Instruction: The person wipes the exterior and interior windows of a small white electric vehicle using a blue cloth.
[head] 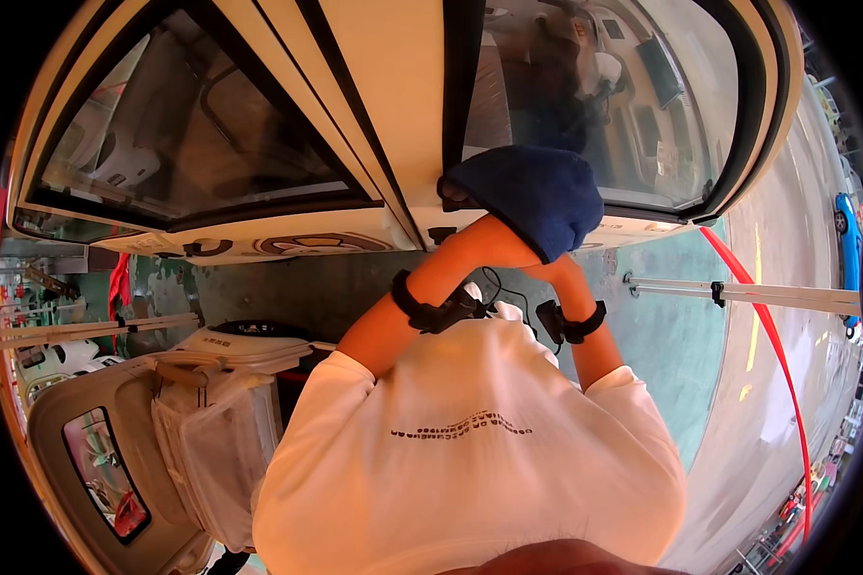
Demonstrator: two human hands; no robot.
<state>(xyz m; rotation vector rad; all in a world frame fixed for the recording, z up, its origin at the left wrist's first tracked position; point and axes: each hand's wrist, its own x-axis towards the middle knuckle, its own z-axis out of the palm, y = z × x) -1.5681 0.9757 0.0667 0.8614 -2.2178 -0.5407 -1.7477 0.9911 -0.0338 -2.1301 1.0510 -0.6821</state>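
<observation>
A dark blue cloth with a dark edging is bunched over my hands, in front of the side of a cream-coloured small vehicle. My left hand goes under the cloth, and fingertips show at its left edge beside the door window frame. From the right, my right hand meets the lower edge of the cloth close to my left wrist. Its fingers are hidden behind the cloth and wrist, so its grip cannot be told. Black straps with small devices sit around both forearms, and dark cables hang between them.
At the left stands another small vehicle with a plastic-covered seat. Light-coloured barrier posts and a red ribbon are at the right. Below the cream vehicle's door handle lies a worn green floor.
</observation>
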